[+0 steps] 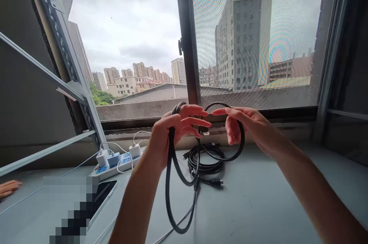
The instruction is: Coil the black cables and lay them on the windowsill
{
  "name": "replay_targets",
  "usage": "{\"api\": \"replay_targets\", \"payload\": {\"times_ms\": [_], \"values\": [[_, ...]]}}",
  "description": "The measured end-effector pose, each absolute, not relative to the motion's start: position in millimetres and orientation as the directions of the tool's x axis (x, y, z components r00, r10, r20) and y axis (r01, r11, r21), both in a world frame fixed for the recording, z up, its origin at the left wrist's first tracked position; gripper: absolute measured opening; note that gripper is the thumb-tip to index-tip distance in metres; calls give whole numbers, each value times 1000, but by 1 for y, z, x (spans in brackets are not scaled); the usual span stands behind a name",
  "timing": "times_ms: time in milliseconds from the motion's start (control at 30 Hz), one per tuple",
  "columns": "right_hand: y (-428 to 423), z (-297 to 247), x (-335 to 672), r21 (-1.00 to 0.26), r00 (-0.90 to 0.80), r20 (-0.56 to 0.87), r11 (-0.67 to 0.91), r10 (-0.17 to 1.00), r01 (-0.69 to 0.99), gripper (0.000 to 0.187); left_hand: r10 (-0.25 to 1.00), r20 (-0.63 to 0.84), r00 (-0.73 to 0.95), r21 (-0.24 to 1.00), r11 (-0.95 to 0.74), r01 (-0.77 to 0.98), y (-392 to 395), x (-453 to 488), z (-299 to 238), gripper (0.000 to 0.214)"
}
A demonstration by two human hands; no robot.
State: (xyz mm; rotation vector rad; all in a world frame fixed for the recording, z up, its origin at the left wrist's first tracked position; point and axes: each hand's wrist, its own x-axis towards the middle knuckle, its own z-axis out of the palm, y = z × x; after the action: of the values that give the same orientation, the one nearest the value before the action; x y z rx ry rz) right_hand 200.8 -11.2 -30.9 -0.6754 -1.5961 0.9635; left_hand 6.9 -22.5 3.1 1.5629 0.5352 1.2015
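My left hand (pixel 178 125) is raised over the tabletop with a black cable (pixel 179 230) looped over it, between thumb and fingers. Its fingers stretch toward the right, and long loops of the cable hang below. Facing it, my right hand (pixel 244 119) has thumb and index finger close together on a smaller loop of the same cable, which also curves around its palm. The fingertips of both hands nearly meet. Beneath them a coiled black cable (pixel 207 168) lies on the table, with a black plug (pixel 215 182) at its front.
A power strip (pixel 123 164) with white chargers stands at the left, by a dark-screened device (pixel 106 190) that is partly pixelated. Another person's blurred hand (pixel 10 188) shows at the left edge. Behind the grey table (pixel 258 205) is a window; metal shelf posts (pixel 83 79) frame it.
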Motion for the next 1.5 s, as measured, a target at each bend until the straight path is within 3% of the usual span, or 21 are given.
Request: {"api": "replay_targets", "payload": {"times_ms": [167, 367, 500, 633, 733, 833, 900, 1000, 1067, 1200, 1333, 1500], "values": [[-12, -25, 217, -816, 17, 542, 531, 840, -228, 37, 875, 388, 290, 920, -348, -183, -33, -7, 16, 23], [-12, -22, 223, -799, 78, 524, 521, 848, -300, 26, 915, 373, 155, 928, -365, -79, -31, -10, 20, 21], [-10, -26, 214, -789, 124, 579, 592, 806, -166, 28, 884, 445, 142, 866, -465, 182, -21, -12, 15, 29], [-12, -29, 207, -761, 183, 640, 648, 746, 21, 35, 781, 624, -23, 703, -549, 451, -10, -16, 8, 31], [-17, -28, 209, -762, 126, 634, 644, 763, -66, 34, 697, 705, -130, 642, -550, 535, -7, -20, 8, 30], [-25, -25, 212, -761, 68, 624, 625, 779, -175, 31, 716, 685, -133, 701, -599, 388, -11, -23, 13, 28], [-29, -25, 211, -767, 60, 624, 626, 779, -139, 32, 799, 599, -51, 792, -582, 187, -16, -21, 17, 27], [-32, -28, 205, -760, 100, 650, 642, 753, 104, 40, 891, 442, 107, 897, -435, -78, -24, -12, 21, 28], [-32, -32, 199, -732, 110, 668, 624, 736, 274, 51, 908, 380, 175, 921, -355, -159, -27, -3, 19, 32], [-33, -37, 191, -663, 26, 702, 640, 712, 389, 72, 901, 300, 314, 953, -273, -129, -26, 16, 7, 39], [-40, -36, 188, -561, -197, 695, 692, 692, 455, 42, 892, 293, 346, 952, -305, -19, -26, 26, -3, 46], [-44, -36, 180, -433, -310, 708, 737, 634, 518, 36, 875, 334, 351, 927, -372, 45, -27, 32, -8, 55]]}}
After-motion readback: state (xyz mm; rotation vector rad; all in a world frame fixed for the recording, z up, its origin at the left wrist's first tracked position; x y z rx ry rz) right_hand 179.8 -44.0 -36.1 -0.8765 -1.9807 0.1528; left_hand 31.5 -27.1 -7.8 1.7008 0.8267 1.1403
